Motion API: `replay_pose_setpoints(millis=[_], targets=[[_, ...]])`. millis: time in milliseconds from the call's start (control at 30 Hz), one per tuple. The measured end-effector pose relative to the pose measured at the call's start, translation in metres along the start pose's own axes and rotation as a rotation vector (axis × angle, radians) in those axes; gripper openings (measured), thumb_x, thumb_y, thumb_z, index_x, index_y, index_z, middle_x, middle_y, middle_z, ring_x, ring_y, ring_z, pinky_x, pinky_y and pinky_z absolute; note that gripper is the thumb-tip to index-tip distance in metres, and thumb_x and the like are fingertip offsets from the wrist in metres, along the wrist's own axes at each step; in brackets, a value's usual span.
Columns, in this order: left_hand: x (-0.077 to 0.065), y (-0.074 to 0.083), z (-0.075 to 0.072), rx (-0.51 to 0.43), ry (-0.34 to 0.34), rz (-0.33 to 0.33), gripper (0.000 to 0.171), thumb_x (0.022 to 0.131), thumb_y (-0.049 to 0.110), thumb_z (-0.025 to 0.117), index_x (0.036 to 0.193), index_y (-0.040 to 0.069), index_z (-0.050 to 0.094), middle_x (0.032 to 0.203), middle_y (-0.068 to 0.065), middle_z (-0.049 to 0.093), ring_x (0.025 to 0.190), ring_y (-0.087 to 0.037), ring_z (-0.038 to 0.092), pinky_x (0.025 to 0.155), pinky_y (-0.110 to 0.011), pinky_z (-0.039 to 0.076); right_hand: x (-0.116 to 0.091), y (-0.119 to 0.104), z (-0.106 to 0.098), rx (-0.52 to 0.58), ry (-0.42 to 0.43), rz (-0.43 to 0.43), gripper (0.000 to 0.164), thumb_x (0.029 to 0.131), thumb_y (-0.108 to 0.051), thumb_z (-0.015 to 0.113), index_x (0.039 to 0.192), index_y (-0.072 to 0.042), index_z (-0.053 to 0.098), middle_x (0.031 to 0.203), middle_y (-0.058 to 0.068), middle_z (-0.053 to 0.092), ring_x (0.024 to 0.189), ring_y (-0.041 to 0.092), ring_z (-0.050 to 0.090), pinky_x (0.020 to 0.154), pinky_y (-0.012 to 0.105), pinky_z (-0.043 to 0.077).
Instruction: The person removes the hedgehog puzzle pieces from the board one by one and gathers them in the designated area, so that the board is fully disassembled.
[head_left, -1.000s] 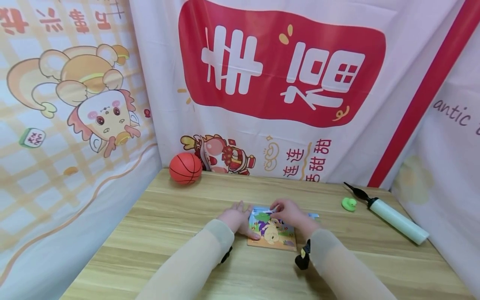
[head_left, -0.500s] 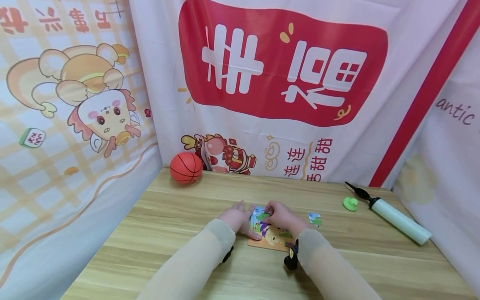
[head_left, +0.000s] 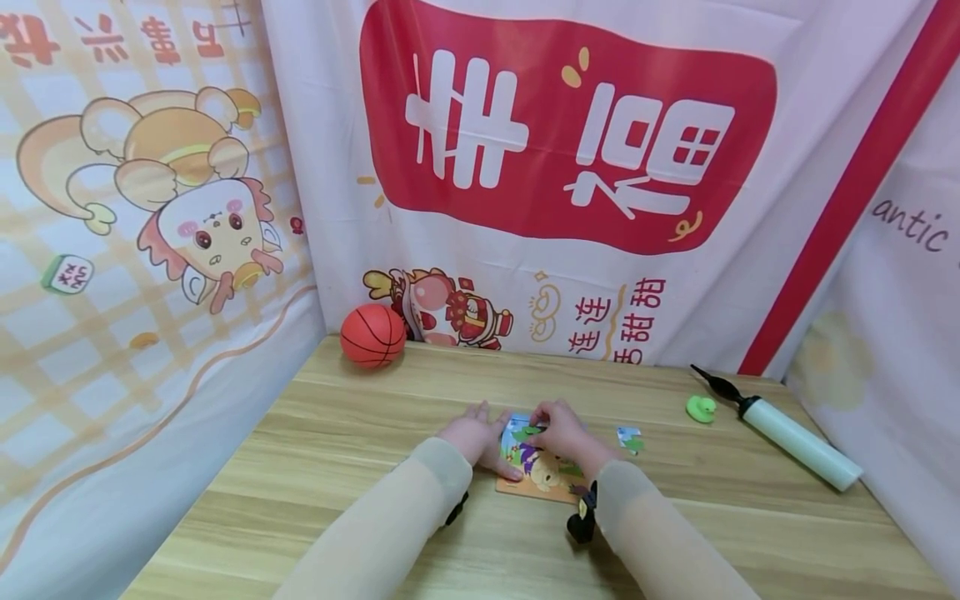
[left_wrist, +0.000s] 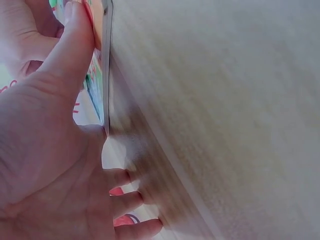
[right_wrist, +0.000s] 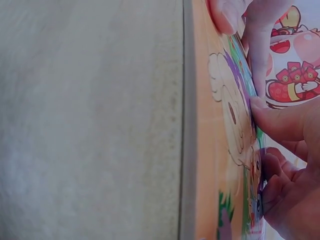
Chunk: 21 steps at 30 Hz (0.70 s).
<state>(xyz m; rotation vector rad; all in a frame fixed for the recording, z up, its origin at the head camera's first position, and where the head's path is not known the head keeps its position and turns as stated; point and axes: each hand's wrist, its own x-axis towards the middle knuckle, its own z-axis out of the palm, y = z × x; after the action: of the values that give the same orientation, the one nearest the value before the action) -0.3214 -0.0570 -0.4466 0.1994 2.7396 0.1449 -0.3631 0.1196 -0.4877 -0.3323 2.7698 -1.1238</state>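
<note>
A small picture puzzle (head_left: 543,482) in a flat tray lies on the table, showing a tan cartoon animal with purple on an orange ground. My left hand (head_left: 474,439) steadies its left side. In the left wrist view the thumb (left_wrist: 75,40) lies over the puzzle's face, while the other fingers stretch past its edge to the tabletop. My right hand (head_left: 562,429) is over the upper middle of the puzzle, fingers curled, pinching a small puzzle piece that the fingertips mostly hide. In the right wrist view its thumb tip (right_wrist: 256,104) is right at the picture surface.
A loose puzzle piece (head_left: 630,439) lies right of the tray. Farther right are a green toy duck (head_left: 701,408) and a pale hand pump (head_left: 798,442) with a black nozzle. A red toy basketball (head_left: 372,335) stands at the back left. Printed cloths (head_left: 555,292) hang behind the wooden table (head_left: 300,467).
The right hand has shifted slightly left over the puzzle, bringing the loose piece on the right into full view. The left hand has stayed in place.
</note>
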Motion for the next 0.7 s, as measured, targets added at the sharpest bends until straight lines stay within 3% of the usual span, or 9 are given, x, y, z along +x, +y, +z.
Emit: replay_pose_setpoints(millis=[300, 467, 700], targets=[[0.017, -0.003, 0.007, 0.0, -0.006, -0.007, 0.118, 0.061, 0.083, 0.069, 0.158, 0.033, 0.023, 0.164, -0.012, 0.014, 0.148, -0.033, 0.013, 0.111, -0.056, 0.028, 0.002, 0.008, -0.003, 0.053, -0.01, -0.027, 0.031, 0.083, -0.008, 0.08, 0.109, -0.007, 0.062, 0.108, 0.007, 0.058, 0.1, 0.025, 0.055, 0.094, 0.047, 0.045], [0.033, -0.008, 0.016, -0.008, -0.009, -0.016, 0.124, 0.056, 0.086, 0.068, 0.158, 0.036, 0.021, 0.164, -0.012, 0.011, 0.148, -0.034, 0.009, 0.111, -0.059, 0.026, 0.0, 0.014, -0.01, 0.096, -0.063, -0.017, 0.036, 0.082, -0.004, 0.077, 0.115, -0.004, 0.062, 0.107, 0.007, 0.059, 0.097, 0.025, 0.055, 0.09, 0.046, 0.047], [0.039, -0.011, 0.023, -0.023, -0.011, -0.013, 0.126, 0.052, 0.089, 0.065, 0.158, 0.039, 0.019, 0.165, -0.01, 0.008, 0.149, -0.033, 0.007, 0.111, -0.059, 0.024, -0.003, 0.014, -0.015, 0.086, -0.065, -0.007, 0.035, 0.082, -0.003, 0.078, 0.112, -0.003, 0.06, 0.103, 0.007, 0.059, 0.094, 0.023, 0.055, 0.087, 0.044, 0.047]])
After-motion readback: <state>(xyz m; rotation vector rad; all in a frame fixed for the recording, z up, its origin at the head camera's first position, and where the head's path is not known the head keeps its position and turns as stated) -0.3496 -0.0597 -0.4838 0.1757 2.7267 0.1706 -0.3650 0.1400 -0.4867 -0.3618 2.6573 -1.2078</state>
